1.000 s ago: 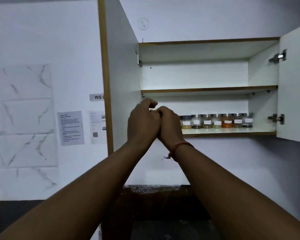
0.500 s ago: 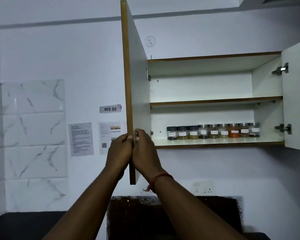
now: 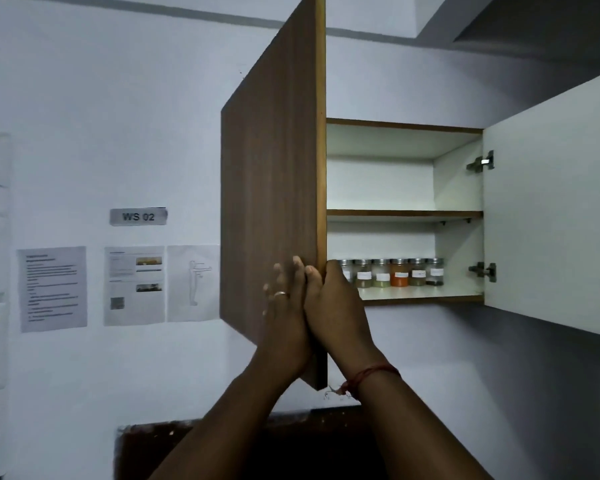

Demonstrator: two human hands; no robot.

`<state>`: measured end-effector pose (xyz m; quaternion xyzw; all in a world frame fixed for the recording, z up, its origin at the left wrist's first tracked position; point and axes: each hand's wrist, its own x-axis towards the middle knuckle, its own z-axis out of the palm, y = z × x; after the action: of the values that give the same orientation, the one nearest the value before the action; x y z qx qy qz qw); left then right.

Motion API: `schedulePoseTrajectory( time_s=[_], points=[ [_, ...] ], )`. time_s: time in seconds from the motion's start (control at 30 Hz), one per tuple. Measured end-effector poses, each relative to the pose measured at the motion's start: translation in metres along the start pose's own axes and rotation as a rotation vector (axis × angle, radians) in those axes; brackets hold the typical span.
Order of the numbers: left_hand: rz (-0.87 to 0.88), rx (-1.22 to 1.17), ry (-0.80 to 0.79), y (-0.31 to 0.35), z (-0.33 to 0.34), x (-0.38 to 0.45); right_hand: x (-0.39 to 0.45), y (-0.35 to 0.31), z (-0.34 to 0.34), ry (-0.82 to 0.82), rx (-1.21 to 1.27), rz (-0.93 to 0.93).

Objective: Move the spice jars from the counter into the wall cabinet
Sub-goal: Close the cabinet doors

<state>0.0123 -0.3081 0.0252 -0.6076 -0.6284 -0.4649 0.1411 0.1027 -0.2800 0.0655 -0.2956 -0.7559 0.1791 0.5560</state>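
Note:
Several glass spice jars with metal lids and white labels stand in a row on the wall cabinet's lower shelf. The left cabinet door is partly swung across, brown outer face toward me, hiding the row's left end. My left hand lies flat against that outer face with fingers straight. My right hand grips the door's free edge, fingers curled round it onto the inner side. No jar is in either hand.
The right cabinet door stands wide open, white inner face showing. The upper shelf holds nothing. A "WS 02" sign and printed sheets hang on the left wall. A dark panel sits low below my arms.
The left door has swung toward the cabinet opening, from white inner face to edge-on to brown outer face showing. Both hands went with it, and more jars are now covered.

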Motion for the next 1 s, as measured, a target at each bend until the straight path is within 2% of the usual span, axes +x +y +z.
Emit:
schedulePoseTrajectory(
  time_s=[0.03, 0.13, 0.33, 0.5, 0.67, 1.0],
  points=[
    [0.010, 0.041, -0.006, 0.000, 0.017, 0.009, 0.009, 0.012, -0.006, 0.000, 0.007, 0.013],
    [-0.070, -0.041, 0.031, 0.011, 0.067, 0.038, 0.042, 0.059, -0.021, -0.011, 0.044, 0.070],
    [-0.166, 0.224, 0.081, 0.016, 0.165, 0.097, 0.114, 0.150, -0.026, -0.048, 0.079, 0.086],
    [-0.189, 0.361, 0.270, -0.001, 0.235, 0.146, 0.173, 0.216, -0.013, -0.112, 0.138, 0.087],
    [-0.256, 0.429, 0.297, -0.020, 0.284, 0.193, 0.227, 0.269, 0.010, -0.185, 0.192, 0.091],
    [-0.312, 0.511, 0.290, -0.056, 0.326, 0.243, 0.286, 0.326, 0.049, -0.246, 0.319, 0.065]
  ],
)
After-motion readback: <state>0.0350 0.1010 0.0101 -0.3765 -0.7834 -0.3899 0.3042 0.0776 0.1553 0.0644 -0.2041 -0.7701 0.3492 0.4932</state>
